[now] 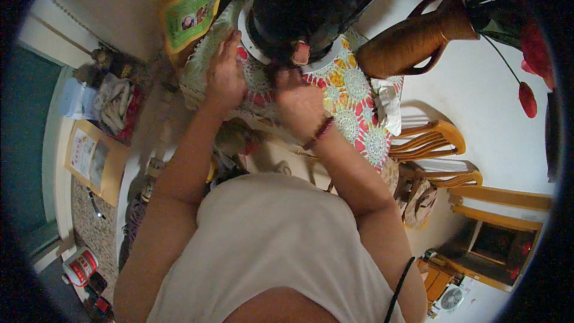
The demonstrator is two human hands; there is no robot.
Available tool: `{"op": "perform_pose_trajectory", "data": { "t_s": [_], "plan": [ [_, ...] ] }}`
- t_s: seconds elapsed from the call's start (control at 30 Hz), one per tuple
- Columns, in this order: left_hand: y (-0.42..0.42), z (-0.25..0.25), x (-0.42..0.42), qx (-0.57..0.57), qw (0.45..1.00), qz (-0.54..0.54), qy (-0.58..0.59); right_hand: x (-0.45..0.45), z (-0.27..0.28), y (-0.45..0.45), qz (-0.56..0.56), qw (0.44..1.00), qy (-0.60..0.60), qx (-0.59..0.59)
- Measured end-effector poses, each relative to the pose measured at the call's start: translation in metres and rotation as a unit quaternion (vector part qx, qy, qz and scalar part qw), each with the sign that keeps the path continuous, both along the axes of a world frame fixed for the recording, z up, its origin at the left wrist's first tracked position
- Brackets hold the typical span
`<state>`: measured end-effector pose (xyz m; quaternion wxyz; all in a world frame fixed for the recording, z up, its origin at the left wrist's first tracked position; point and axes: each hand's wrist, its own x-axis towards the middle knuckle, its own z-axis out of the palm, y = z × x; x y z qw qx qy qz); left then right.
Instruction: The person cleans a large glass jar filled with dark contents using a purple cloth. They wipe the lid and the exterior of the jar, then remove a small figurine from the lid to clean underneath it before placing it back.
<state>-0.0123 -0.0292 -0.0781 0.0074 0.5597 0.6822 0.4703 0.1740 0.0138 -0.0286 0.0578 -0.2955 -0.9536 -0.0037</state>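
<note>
My left hand (226,72) has its fingers stretched forward, beside the white rim (251,42) of a large dark rounded object (291,13); nothing shows in it. Motion blurs my right hand (298,98), which wears a dark beaded bracelet (320,132). Its fingers reach the rim's near side, and something dark beside them is too blurred to name. Just beyond them, against the dark object, is a small pinkish-brown patch (301,53) that I cannot identify. Beneath lies a crocheted tablecloth (358,94) over a red and yellow pattern.
A brown two-handled vase (403,49) with red flowers stands at the right, near crumpled white tissue (388,105). A green and yellow pouch (193,13) is at the upper left. Wooden chairs (435,143) stand right; a kraft-paper pouch (94,157) lies on the left ledge.
</note>
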Motion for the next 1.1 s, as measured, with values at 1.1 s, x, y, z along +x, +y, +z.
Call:
{"op": "perform_pose_trajectory", "data": {
  "t_s": [1.1],
  "plan": [
    [-0.004,0.003,-0.012,0.111,0.986,0.073,-0.097,-0.093,-0.002,0.024,0.108,0.973,0.112,0.173]
  ]
}}
